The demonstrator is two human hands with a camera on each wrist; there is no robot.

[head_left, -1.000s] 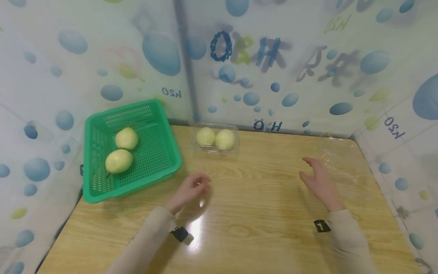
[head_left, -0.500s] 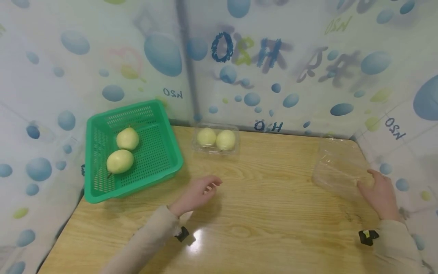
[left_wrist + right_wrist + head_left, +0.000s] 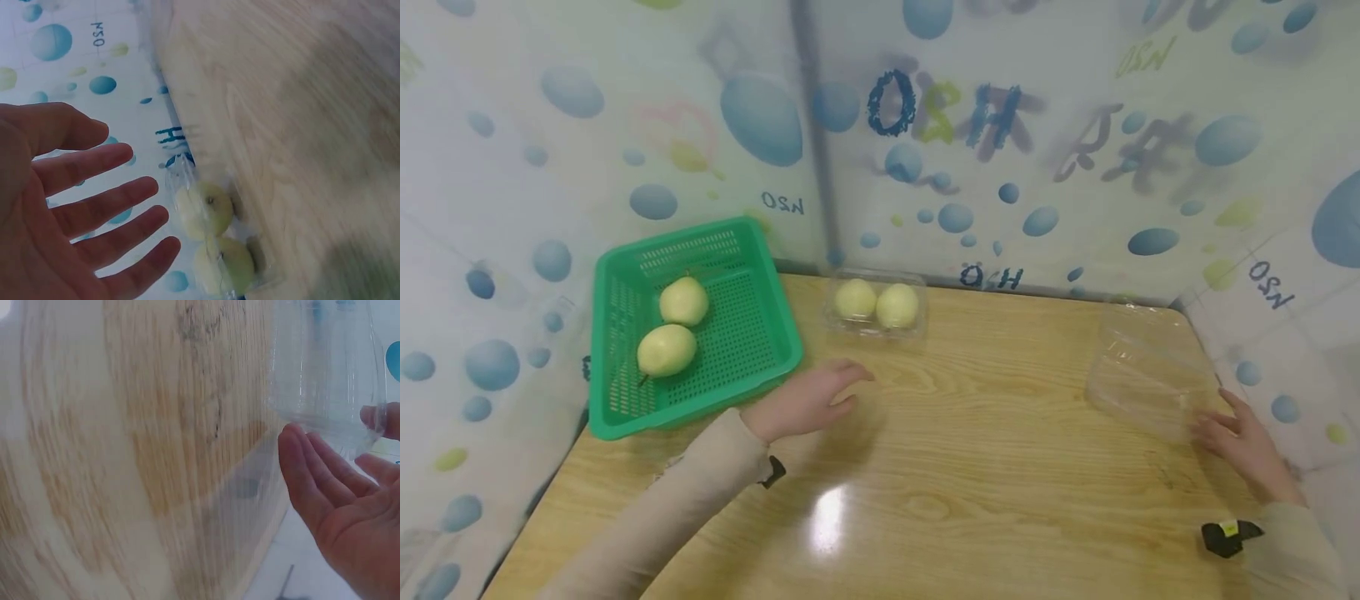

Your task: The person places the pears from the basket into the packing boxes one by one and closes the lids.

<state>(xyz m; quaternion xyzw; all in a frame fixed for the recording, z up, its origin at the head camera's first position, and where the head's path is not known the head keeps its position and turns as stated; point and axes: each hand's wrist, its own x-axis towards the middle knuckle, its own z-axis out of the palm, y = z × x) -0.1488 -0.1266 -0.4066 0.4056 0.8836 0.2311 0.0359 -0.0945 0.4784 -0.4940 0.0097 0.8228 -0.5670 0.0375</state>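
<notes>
My right hand (image 3: 1243, 446) is at the near right corner of a clear plastic clamshell box (image 3: 1146, 375), which lies on the right of the table. In the right wrist view its fingers (image 3: 315, 469) reach fairly straight to the box's edge, the thumb across from them; a firm hold cannot be made out. Over the middle left of the table my left hand (image 3: 805, 400) hovers, fingers spread and holding nothing. Behind it, a second clear plastic box (image 3: 874, 327) contains two pale yellow pears (image 3: 897, 306). Both pears (image 3: 225, 265) show in the left wrist view too.
A green plastic basket (image 3: 782, 333) stands at the left with two pears (image 3: 667, 350) inside. The wooden table (image 3: 970, 467) meets a wall covering (image 3: 1060, 83) with blue drops along its back and sides.
My right hand has moved right and toward me to the clear box's corner. The left hand has shifted slightly and its fingers have spread. The boxes and pears stay in place.
</notes>
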